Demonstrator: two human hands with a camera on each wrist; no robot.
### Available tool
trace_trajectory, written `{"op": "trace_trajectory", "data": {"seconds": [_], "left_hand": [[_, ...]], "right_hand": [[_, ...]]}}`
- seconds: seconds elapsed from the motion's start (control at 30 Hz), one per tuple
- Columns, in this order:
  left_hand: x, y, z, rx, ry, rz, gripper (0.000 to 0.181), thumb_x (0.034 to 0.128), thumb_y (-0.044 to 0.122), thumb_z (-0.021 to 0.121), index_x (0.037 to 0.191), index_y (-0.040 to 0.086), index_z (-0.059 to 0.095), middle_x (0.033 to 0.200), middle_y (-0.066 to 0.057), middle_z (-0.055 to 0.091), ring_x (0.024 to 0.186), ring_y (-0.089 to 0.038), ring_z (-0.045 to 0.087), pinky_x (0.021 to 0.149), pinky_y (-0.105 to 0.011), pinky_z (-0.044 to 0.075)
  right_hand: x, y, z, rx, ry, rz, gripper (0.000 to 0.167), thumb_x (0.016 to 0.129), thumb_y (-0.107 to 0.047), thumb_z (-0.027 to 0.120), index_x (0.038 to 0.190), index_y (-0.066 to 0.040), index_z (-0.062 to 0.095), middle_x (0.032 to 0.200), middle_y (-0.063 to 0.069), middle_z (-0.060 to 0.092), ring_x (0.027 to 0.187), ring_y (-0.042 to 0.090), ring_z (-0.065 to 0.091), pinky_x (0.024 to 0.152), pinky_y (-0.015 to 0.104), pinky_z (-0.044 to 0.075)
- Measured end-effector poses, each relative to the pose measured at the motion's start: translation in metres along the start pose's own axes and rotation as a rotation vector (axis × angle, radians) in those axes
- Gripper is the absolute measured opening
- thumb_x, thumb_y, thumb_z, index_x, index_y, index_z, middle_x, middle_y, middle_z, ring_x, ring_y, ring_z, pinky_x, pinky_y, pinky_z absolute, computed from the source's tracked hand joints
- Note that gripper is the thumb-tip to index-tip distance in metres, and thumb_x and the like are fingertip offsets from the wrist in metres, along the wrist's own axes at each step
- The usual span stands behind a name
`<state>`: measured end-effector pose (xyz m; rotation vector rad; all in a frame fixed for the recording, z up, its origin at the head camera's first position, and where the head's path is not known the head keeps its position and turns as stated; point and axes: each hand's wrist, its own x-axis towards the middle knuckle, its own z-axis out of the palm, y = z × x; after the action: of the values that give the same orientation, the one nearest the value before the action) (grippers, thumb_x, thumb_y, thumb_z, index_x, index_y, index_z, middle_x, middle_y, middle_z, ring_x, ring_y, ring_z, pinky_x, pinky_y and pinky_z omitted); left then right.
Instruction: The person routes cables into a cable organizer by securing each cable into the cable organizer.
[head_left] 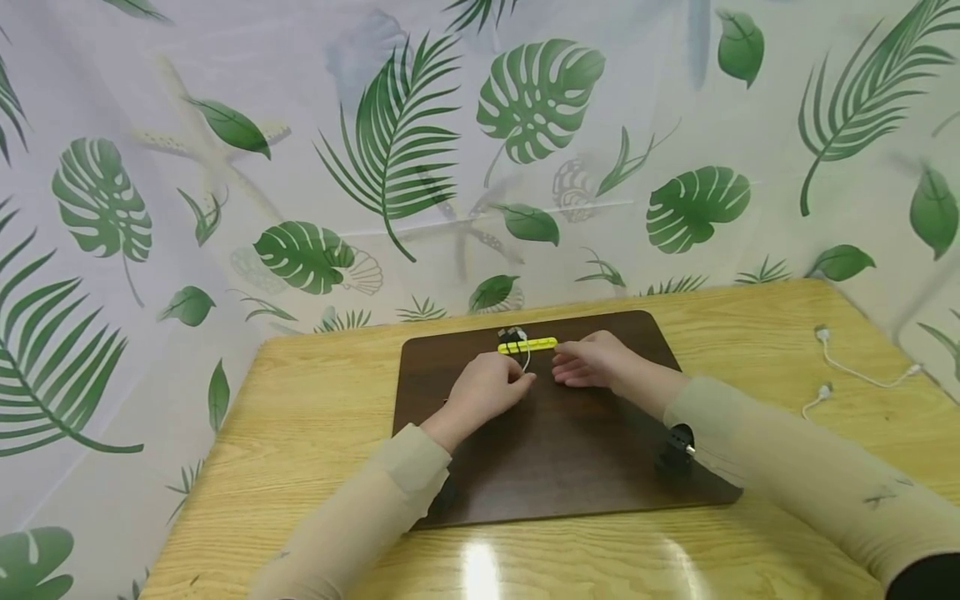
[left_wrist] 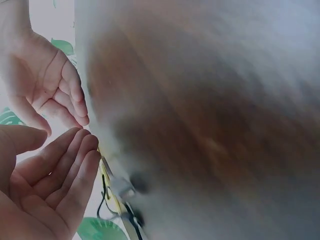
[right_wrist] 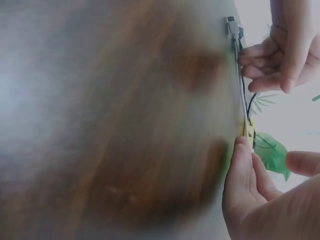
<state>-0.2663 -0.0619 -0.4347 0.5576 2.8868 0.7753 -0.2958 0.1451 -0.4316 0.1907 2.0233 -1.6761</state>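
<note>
A yellow cable clip strip (head_left: 546, 342) lies near the far edge of a dark brown board (head_left: 570, 454). Black and white USB cables sit at its left part; a white cable (head_left: 528, 357) curves down beside the left hand (head_left: 486, 388). That hand is just below the strip, fingers loosely bent, thumb apart from them in the left wrist view. At the strip's right end, the right hand (head_left: 592, 362) touches or nearly touches the strip with fairly straight fingertips. In the right wrist view, the white cable (right_wrist: 241, 80) passes the left fingertips; whether they touch it, I cannot tell.
The board lies on a wooden table (head_left: 315, 433). Two short white cables, one longer (head_left: 855, 368) and one partly hidden by the sleeve (head_left: 815, 402), lie on the right. A black object with a light tip (head_left: 675, 448) sits by the right forearm. Leaf-print cloth (head_left: 420, 167) hangs behind.
</note>
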Motion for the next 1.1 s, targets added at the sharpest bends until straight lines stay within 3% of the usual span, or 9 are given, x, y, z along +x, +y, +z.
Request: {"op": "trace_trajectory", "data": {"seconds": [0.33, 0.6, 1.1], "left_hand": [[0.009, 0.017, 0.008, -0.067, -0.040, 0.009, 0.037, 0.1070, 0.030, 0.065, 0.083, 0.006, 0.081, 0.060, 0.005, 0.062, 0.054, -0.007, 0.049, 0.054, -0.021, 0.038], [0.012, 0.025, 0.014, -0.080, -0.061, -0.012, 0.030, 0.1067, 0.031, 0.066, 0.097, 0.009, 0.084, 0.072, 0.000, 0.076, 0.060, -0.006, 0.059, 0.058, -0.020, 0.045], [0.016, 0.050, 0.031, -0.136, -0.093, 0.029, 0.030, 0.1072, 0.030, 0.065, 0.099, 0.009, 0.084, 0.074, 0.000, 0.078, 0.060, -0.005, 0.062, 0.057, -0.018, 0.045]], "right_hand": [[-0.021, 0.011, -0.016, 0.021, -0.023, 0.015, 0.054, 0.112, -0.028, 0.051, 0.140, 0.018, 0.056, 0.086, 0.000, 0.078, 0.078, 0.006, 0.077, 0.077, 0.024, 0.064], [-0.038, 0.019, -0.025, 0.033, -0.043, 0.024, 0.053, 0.112, -0.028, 0.052, 0.140, 0.018, 0.056, 0.090, 0.000, 0.080, 0.081, 0.007, 0.077, 0.079, 0.024, 0.064], [-0.063, 0.034, -0.053, 0.044, -0.049, 0.016, 0.059, 0.113, -0.029, 0.049, 0.143, 0.021, 0.049, 0.095, 0.000, 0.080, 0.086, 0.008, 0.078, 0.082, 0.025, 0.064]]}}
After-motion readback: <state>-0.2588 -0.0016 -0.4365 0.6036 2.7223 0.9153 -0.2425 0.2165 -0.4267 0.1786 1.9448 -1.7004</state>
